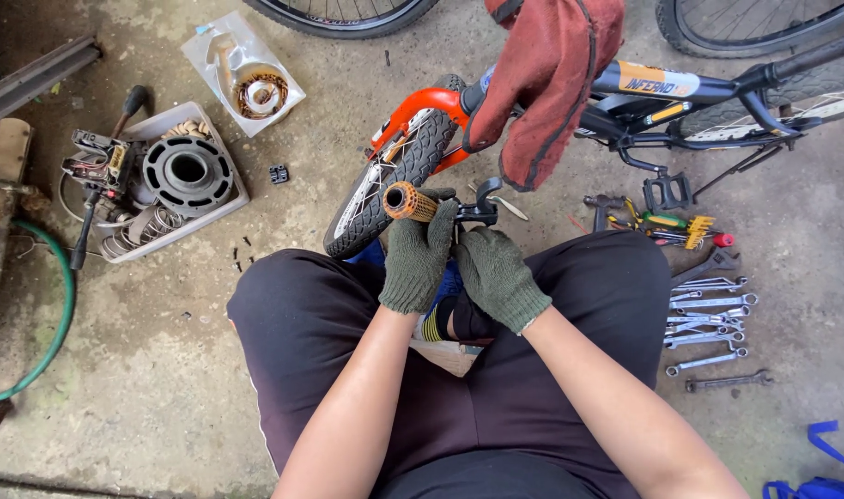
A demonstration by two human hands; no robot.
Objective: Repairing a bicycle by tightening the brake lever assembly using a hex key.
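- The left hand point(418, 254), in a dark knit glove, has its fingers wrapped around the handlebar just behind the orange grip point(409, 200).
- The right hand point(497, 273), gloved the same way, has its fingers closed on the black brake lever point(480, 205) beside the grip.
- The grip sits over the small front wheel point(385, 185) of a bike lying on the concrete floor point(145, 370), close above the person's knees.
- A red rag point(546, 74) hangs over the bike's frame point(680, 88).
- A row of wrenches point(713, 319) lies on the floor to the right, with screwdrivers point(676, 225) just above them.
- To the left, a tray point(223, 208) holds a black round part point(188, 174).
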